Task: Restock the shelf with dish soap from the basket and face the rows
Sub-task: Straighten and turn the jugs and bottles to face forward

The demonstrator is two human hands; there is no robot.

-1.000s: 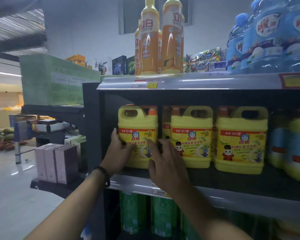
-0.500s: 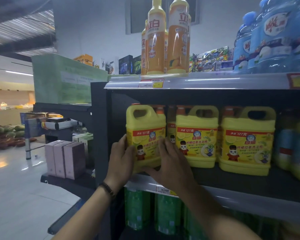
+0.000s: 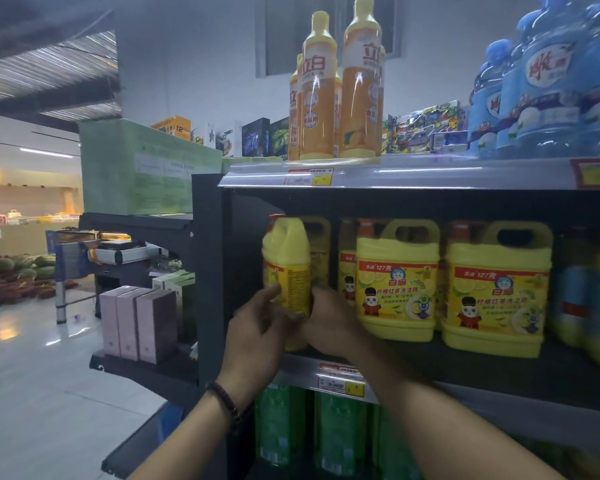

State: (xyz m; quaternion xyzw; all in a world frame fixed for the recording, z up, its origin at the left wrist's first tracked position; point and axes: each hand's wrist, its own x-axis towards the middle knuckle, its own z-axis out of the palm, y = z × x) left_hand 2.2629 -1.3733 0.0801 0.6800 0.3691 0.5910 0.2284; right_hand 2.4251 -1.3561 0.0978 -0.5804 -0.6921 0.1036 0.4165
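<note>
Now a yellow dish soap jug (image 3: 286,258) is held upright at the left end of the middle shelf (image 3: 499,372), close to the front edge, with its narrow side and fine-print label presented to the camera. It is gripped low down by both hands. The left hand (image 3: 257,327) is curled round its left flank, and the right hand (image 3: 333,323) is wrapped round its right flank. The base is hidden behind the hands, so whether it rests on the shelf cannot be told. A dark beaded bracelet (image 3: 224,400) is worn on the left wrist.

Just behind the held jug, a rear jug (image 3: 321,244) is partly seen. To the right, a front-facing jug (image 3: 397,278) and its twin (image 3: 497,289) are stood side by side, with their cartoon labels turned outward. A price tag (image 3: 342,379) is fixed to the shelf rail beneath the hands.

On the level below, green bottles (image 3: 281,427) are lined up. On the top shelf (image 3: 430,173), tall orange bottles (image 3: 317,91) are grouped above the held jug, and large blue bottles (image 3: 551,81) are ranged at the right. Left of the shelving, pink boxes (image 3: 136,323) are stood on a low ledge.
</note>
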